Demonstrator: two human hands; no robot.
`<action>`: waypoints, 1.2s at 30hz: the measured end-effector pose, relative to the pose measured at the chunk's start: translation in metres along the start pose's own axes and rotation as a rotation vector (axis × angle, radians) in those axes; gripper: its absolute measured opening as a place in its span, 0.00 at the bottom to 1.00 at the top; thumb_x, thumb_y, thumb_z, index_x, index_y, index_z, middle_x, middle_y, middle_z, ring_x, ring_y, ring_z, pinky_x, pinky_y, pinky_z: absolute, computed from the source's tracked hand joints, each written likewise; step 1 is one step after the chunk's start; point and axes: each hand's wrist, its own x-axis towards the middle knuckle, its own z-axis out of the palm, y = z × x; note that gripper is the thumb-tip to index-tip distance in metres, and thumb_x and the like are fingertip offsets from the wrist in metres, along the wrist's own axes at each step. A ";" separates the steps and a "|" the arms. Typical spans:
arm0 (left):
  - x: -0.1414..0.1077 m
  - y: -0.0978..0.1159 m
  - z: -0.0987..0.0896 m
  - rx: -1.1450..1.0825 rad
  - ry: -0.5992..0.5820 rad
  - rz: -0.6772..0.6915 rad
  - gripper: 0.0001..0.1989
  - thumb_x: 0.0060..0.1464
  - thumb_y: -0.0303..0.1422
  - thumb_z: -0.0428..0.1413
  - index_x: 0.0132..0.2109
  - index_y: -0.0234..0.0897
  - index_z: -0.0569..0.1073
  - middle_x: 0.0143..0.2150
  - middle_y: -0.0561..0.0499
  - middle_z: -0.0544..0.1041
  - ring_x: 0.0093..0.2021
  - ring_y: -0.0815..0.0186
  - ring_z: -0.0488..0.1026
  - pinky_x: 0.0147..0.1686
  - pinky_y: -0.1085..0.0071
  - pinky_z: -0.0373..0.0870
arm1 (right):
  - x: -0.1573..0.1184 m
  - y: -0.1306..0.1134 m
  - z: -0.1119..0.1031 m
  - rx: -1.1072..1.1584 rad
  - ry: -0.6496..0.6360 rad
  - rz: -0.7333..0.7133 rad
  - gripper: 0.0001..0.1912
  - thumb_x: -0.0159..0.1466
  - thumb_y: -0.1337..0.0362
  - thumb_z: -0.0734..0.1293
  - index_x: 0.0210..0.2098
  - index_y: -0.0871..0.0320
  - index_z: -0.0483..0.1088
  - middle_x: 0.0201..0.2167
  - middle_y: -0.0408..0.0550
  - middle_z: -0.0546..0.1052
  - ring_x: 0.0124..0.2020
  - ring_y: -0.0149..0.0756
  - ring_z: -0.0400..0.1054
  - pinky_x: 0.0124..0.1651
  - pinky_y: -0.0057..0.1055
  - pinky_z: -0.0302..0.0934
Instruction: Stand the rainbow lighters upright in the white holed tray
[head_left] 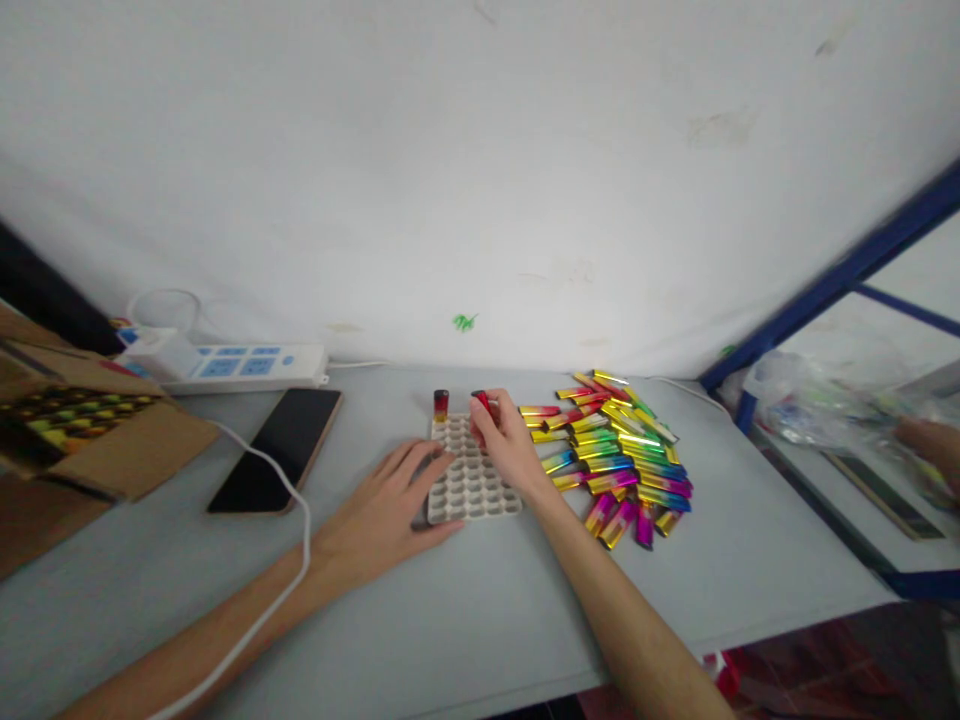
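Note:
A pale tray [477, 505] with rows of small pockets lies on the table between my hands. One shiny red-and-gold tube [441, 405] with a dark end stands upright at its far left corner. My right hand [504, 438] pinches another red tube [481, 399] with a dark end above the far part of the tray. Whether its lower end sits in a pocket is hidden by my fingers. My left hand [401, 500] rests open, fingers spread, along the tray's left edge. Right of the tray lies a loose pile of similar shiny tubes [619, 450] in gold, green, blue, red and magenta.
A phone [281, 450] and a white power strip [247, 368] lie to the left. A white cable [306, 530] crosses above my left forearm. A cardboard box [165, 450] holds dark and yellow items. On the right, another person's hand [930, 447] is beyond a blue frame [832, 260].

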 end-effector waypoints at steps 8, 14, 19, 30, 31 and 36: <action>0.000 0.004 0.001 -0.023 -0.003 -0.037 0.33 0.62 0.48 0.65 0.68 0.41 0.68 0.66 0.40 0.73 0.67 0.48 0.70 0.67 0.48 0.72 | -0.001 -0.011 -0.004 -0.213 0.137 -0.191 0.15 0.72 0.49 0.69 0.43 0.55 0.77 0.31 0.44 0.76 0.34 0.37 0.72 0.40 0.33 0.68; 0.001 0.007 0.000 -0.021 -0.004 -0.023 0.33 0.61 0.46 0.66 0.67 0.38 0.68 0.65 0.39 0.73 0.66 0.48 0.69 0.68 0.48 0.71 | -0.005 -0.020 0.001 -0.229 0.058 -0.235 0.15 0.75 0.52 0.66 0.48 0.56 0.77 0.35 0.47 0.83 0.35 0.37 0.78 0.42 0.31 0.69; 0.001 0.007 -0.002 -0.040 -0.011 -0.025 0.33 0.63 0.47 0.64 0.68 0.41 0.67 0.66 0.40 0.73 0.67 0.48 0.69 0.68 0.48 0.71 | -0.004 -0.017 0.005 -0.330 -0.037 -0.286 0.14 0.77 0.56 0.64 0.52 0.57 0.76 0.41 0.50 0.84 0.40 0.39 0.79 0.46 0.31 0.69; 0.001 0.000 0.002 0.009 0.016 -0.002 0.31 0.65 0.50 0.61 0.68 0.42 0.68 0.65 0.42 0.74 0.65 0.50 0.72 0.67 0.51 0.73 | 0.002 -0.018 0.012 -0.744 -0.122 -0.259 0.14 0.80 0.56 0.60 0.55 0.55 0.73 0.45 0.51 0.82 0.46 0.40 0.77 0.48 0.32 0.65; 0.001 -0.001 0.002 0.015 0.024 0.003 0.31 0.65 0.50 0.61 0.68 0.43 0.68 0.64 0.42 0.75 0.65 0.50 0.72 0.66 0.51 0.73 | 0.003 -0.020 0.014 -0.832 -0.105 -0.248 0.15 0.80 0.54 0.61 0.55 0.54 0.73 0.45 0.52 0.81 0.47 0.41 0.76 0.49 0.33 0.65; 0.001 -0.010 0.006 0.069 0.071 0.055 0.31 0.66 0.53 0.59 0.68 0.43 0.68 0.63 0.43 0.76 0.63 0.50 0.74 0.64 0.52 0.74 | 0.001 -0.027 0.020 -1.043 -0.093 -0.198 0.19 0.80 0.49 0.59 0.52 0.53 0.75 0.47 0.52 0.80 0.50 0.43 0.75 0.53 0.37 0.64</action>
